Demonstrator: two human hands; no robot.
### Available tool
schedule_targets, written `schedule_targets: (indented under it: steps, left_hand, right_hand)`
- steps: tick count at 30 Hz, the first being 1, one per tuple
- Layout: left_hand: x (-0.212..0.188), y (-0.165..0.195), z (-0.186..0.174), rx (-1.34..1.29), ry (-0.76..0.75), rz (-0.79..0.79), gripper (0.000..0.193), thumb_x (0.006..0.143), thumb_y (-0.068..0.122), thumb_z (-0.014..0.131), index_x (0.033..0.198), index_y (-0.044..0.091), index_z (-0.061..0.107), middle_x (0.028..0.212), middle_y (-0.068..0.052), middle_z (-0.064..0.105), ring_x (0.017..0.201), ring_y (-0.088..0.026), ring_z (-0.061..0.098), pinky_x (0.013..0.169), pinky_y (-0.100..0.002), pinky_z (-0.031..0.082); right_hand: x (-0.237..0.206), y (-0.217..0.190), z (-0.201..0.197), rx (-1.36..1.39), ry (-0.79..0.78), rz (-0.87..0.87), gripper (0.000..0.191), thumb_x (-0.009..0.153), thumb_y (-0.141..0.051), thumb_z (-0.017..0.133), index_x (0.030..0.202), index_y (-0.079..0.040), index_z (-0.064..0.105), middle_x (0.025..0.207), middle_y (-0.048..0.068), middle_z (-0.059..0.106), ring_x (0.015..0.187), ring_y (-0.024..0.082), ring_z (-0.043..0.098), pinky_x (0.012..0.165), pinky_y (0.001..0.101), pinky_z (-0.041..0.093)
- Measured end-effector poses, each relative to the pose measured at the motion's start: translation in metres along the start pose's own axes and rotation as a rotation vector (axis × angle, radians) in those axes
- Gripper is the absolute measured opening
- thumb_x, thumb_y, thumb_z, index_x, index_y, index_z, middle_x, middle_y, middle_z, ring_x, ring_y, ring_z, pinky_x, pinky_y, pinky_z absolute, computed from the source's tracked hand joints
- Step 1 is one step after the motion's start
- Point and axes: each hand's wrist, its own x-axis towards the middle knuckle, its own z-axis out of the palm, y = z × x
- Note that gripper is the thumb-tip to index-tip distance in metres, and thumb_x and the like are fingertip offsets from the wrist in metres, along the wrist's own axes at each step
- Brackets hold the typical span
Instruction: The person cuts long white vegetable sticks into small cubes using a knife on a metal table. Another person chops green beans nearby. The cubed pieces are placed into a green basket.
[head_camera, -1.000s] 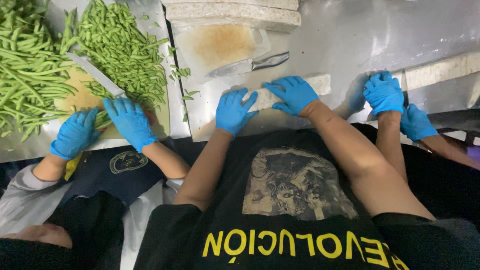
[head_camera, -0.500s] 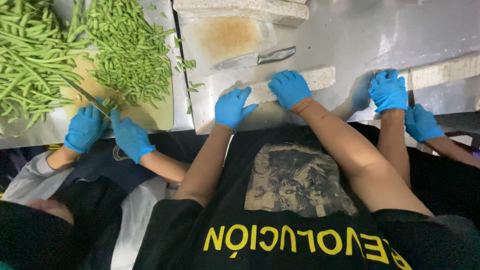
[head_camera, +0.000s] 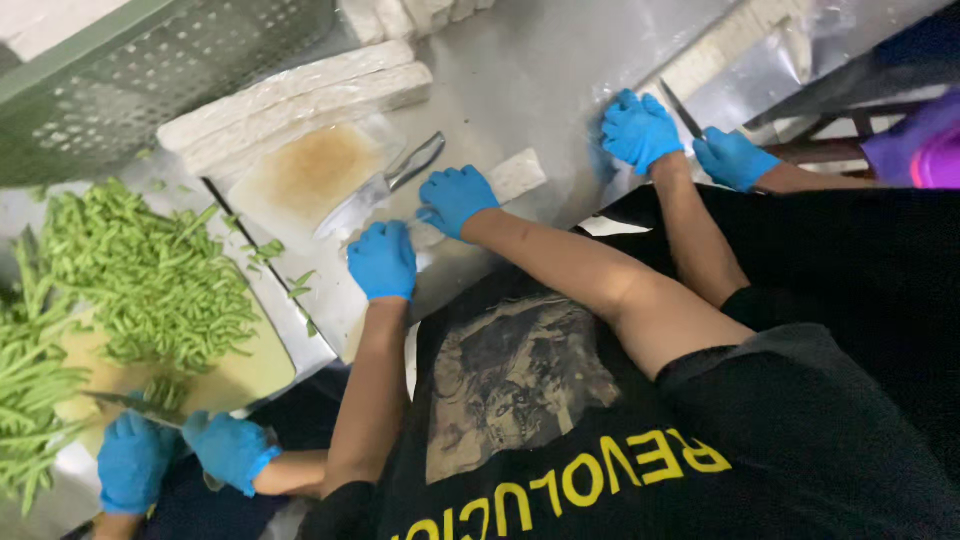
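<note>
A stainless-steel worktable (head_camera: 560, 90) fills the middle and upper part of the frame, its brushed surface catching a dull, even light with soft reflections. In the upper left corner sits a grey-green perforated plastic crate (head_camera: 150, 90). At the far right edge, dark metal bars of a frame or stool (head_camera: 830, 130) show beside the table.

Left hand (head_camera: 382, 260) covers the near end of the pale block (head_camera: 515, 176); contact between right hand (head_camera: 455, 198) and the block cannot be told. Knife (head_camera: 385, 185) blade blurred against the cutting board (head_camera: 310, 175). At 8 o'clock, green beans (head_camera: 150, 280) cut off by the left edge. At 2 o'clock, a co-worker's gloved hands (head_camera: 640, 130) hide most of a second blade. Green crate (head_camera: 150, 70), 11 o'clock, cut by the top edge.
</note>
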Motion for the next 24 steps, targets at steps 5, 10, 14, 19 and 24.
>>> schedule_targets:
  steps: [5, 10, 14, 19, 24]
  left_hand:
    - [-0.003, -0.005, -0.003, 0.01, -0.108, -0.157, 0.019, 0.105, 0.035, 0.061, 0.102, 0.016, 0.066, 0.088, -0.012, 0.067, 0.071, -0.036, 0.066, 0.061, -0.052, 0.05]
    - [0.003, 0.0, -0.015, -0.084, 0.01, -0.143, 0.028, 0.081, 0.026, 0.067, 0.104, 0.01, 0.063, 0.099, -0.019, 0.067, 0.082, -0.04, 0.067, 0.065, -0.051, 0.053]
    - [0.006, -0.005, -0.017, 0.007, -0.026, -0.296, 0.029, 0.072, 0.016, 0.069, 0.101, 0.017, 0.072, 0.104, -0.016, 0.071, 0.098, -0.041, 0.067, 0.069, -0.05, 0.054]
    - [0.0, -0.042, -0.009, -0.07, -0.211, -0.485, 0.025, 0.094, 0.022, 0.061, 0.112, 0.023, 0.079, 0.114, -0.013, 0.074, 0.1, -0.038, 0.071, 0.086, -0.048, 0.056]
    - [0.005, -0.068, -0.02, -0.061, -0.315, -0.609, 0.024, 0.091, 0.032, 0.064, 0.108, 0.023, 0.079, 0.108, -0.014, 0.074, 0.097, -0.039, 0.071, 0.085, -0.049, 0.055]
  right_hand:
    - [-0.016, 0.046, -0.021, -0.127, 0.241, 0.13, 0.023, 0.091, -0.018, 0.062, 0.113, -0.021, 0.069, 0.116, 0.008, 0.064, 0.114, 0.031, 0.062, 0.103, 0.0486, 0.044]
    - [-0.03, 0.07, -0.013, 0.158, 0.558, 0.375, 0.032, 0.087, -0.013, 0.065, 0.119, -0.009, 0.066, 0.14, 0.022, 0.055, 0.112, 0.04, 0.062, 0.098, 0.0482, 0.049]
    - [-0.038, 0.085, -0.002, 0.256, 0.672, 0.483, 0.032, 0.088, -0.009, 0.065, 0.119, -0.015, 0.069, 0.149, 0.016, 0.051, 0.113, 0.035, 0.067, 0.096, 0.043, 0.056]
    - [-0.049, 0.111, -0.005, 0.21, 0.688, 0.498, 0.034, 0.094, -0.021, 0.072, 0.128, -0.019, 0.069, 0.145, 0.01, 0.06, 0.125, 0.03, 0.064, 0.107, 0.0384, 0.053]
    - [-0.047, 0.121, -0.015, 0.317, 0.317, 1.002, 0.091, 0.076, -0.057, 0.084, 0.139, -0.002, 0.049, 0.138, 0.023, 0.055, 0.125, 0.04, 0.05, 0.102, 0.0478, 0.042]
